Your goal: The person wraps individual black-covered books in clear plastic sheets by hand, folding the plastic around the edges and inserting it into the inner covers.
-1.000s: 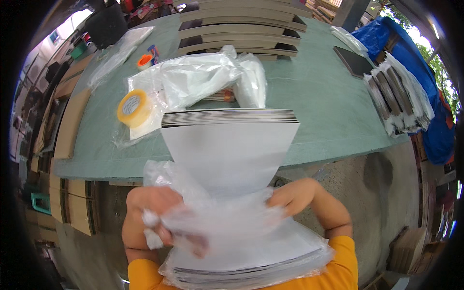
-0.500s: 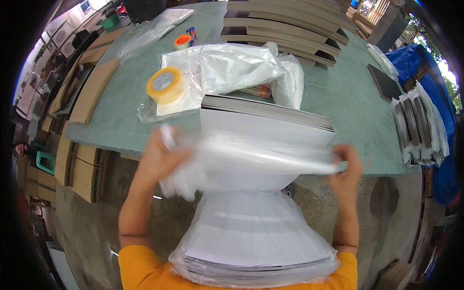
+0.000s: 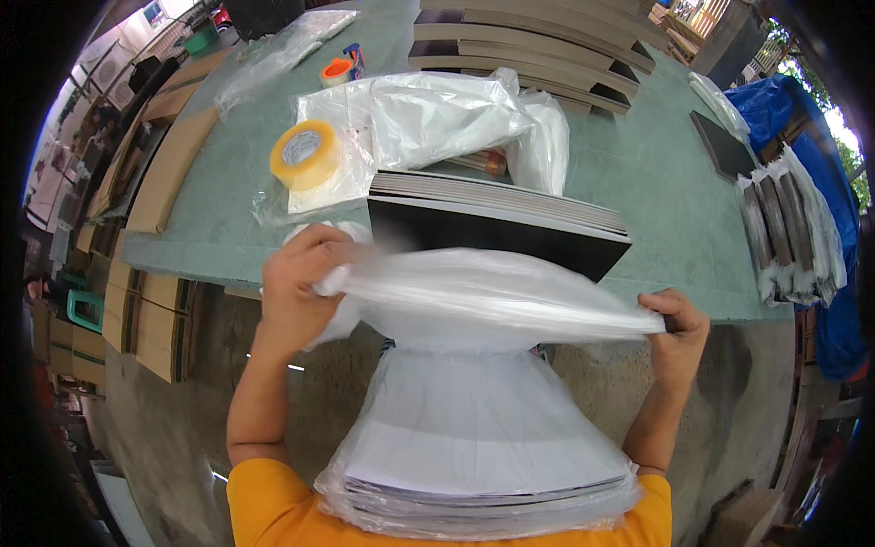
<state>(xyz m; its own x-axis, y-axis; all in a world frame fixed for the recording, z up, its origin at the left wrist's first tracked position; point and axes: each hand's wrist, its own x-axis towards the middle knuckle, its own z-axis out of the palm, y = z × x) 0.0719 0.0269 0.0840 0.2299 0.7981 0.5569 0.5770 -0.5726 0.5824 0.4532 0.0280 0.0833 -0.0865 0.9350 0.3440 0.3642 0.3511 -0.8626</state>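
Note:
A clear plastic bag [image 3: 483,296] is stretched sideways between my hands, slightly blurred by motion. My left hand [image 3: 305,283] grips its bunched end, with loose plastic hanging beside the wrist. The opposite end is pinched in my right hand [image 3: 676,330]. Just beyond the bag, a stack of thin boards [image 3: 515,205] lies at the table edge, a black face toward me. Close to my body is a plastic-wrapped bundle of white sheets [image 3: 474,428]. Whether anything is inside the stretched bag I cannot tell.
Behind the stack lie more plastic bags [image 3: 437,118], a roll of clear tape [image 3: 305,157] and a tape dispenser [image 3: 339,69]. Long boards [image 3: 529,55] are piled at the back of the green table [image 3: 629,182]. Wrapped bundles [image 3: 788,237] stand at right; cardboard [image 3: 173,173] lines the left.
My hands have moved farther apart, pulling the bag wider and tauter. The board stack's front now shows black where a white face was visible before.

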